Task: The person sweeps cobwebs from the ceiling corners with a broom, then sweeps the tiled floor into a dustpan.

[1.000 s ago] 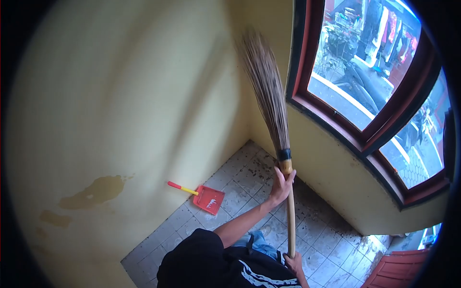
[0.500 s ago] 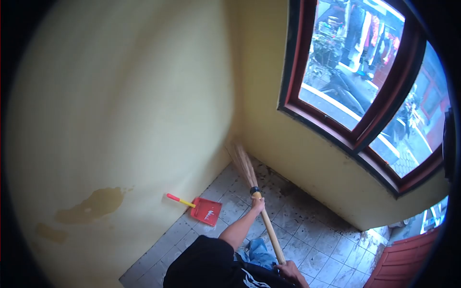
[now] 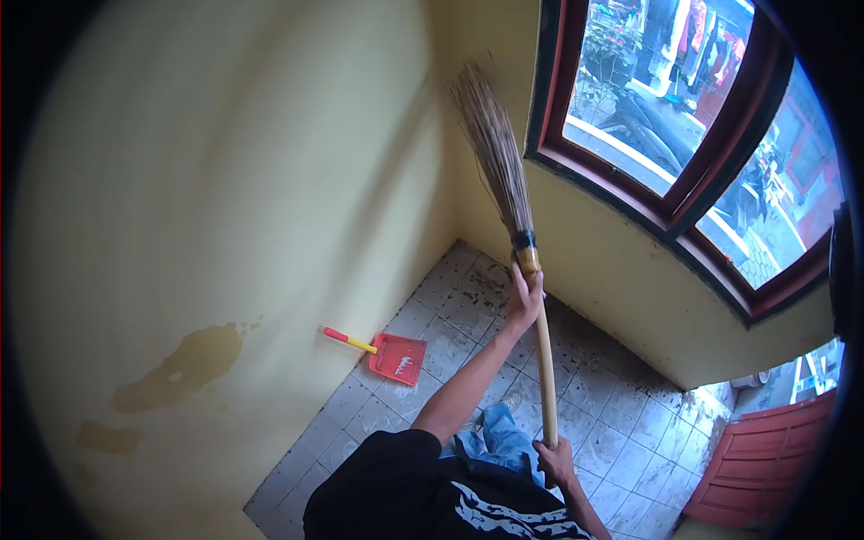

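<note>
Yellow walls meet at a corner where the broom (image 3: 513, 207) stands raised, bristles at 12 o'clock. Left hand (image 3: 525, 301) fingers wrap the handle under the bristles; right hand (image 3: 555, 462) grips its low end. Red dustpan (image 3: 396, 357) lies on the tiled floor (image 3: 450, 337) at 9 o'clock.

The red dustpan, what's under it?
The red dustpan lies on grey floor tiles beside the yellow wall. The tile beneath it is covered, so any dirt there can't be seen.

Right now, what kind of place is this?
Likely a corner of a house interior: yellow plaster walls, a grimy tiled floor, and a wood-framed window onto a street. A red dustpan lies by the wall.
</note>
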